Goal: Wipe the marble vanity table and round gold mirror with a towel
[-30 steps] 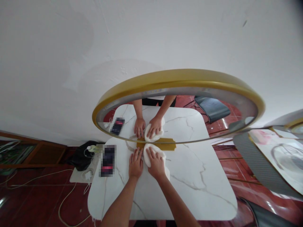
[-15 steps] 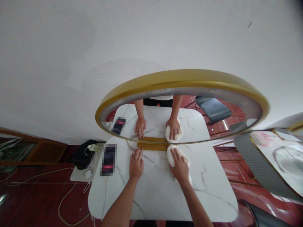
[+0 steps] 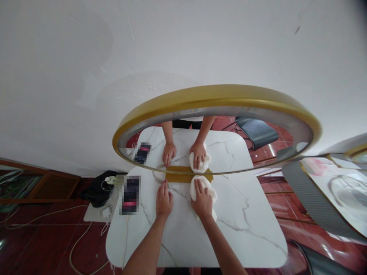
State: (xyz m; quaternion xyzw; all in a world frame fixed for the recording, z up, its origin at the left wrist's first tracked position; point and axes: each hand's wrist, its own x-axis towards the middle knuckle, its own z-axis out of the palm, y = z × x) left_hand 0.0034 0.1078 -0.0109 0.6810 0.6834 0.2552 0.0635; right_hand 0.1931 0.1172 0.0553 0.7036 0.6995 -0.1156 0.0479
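A round gold-framed mirror (image 3: 218,100) stands on a white marble table (image 3: 243,225), leaning toward the wall. My right hand (image 3: 203,200) presses a white cloth (image 3: 210,191) against the table right at the mirror's gold base (image 3: 179,178). My left hand (image 3: 164,199) lies flat on the table, fingers apart, just in front of the base. The glass reflects both hands and the cloth.
A phone (image 3: 130,194) lies on the table's left side. On the red tiled floor to the left are a black bag (image 3: 97,189), chargers and cables (image 3: 77,244). A dark chair (image 3: 318,259) is at the lower right. A second mirror (image 3: 335,191) leans at the right.
My right hand slid the cloth right along the mirror's base, then back left part of the way. My left hand stayed in place.
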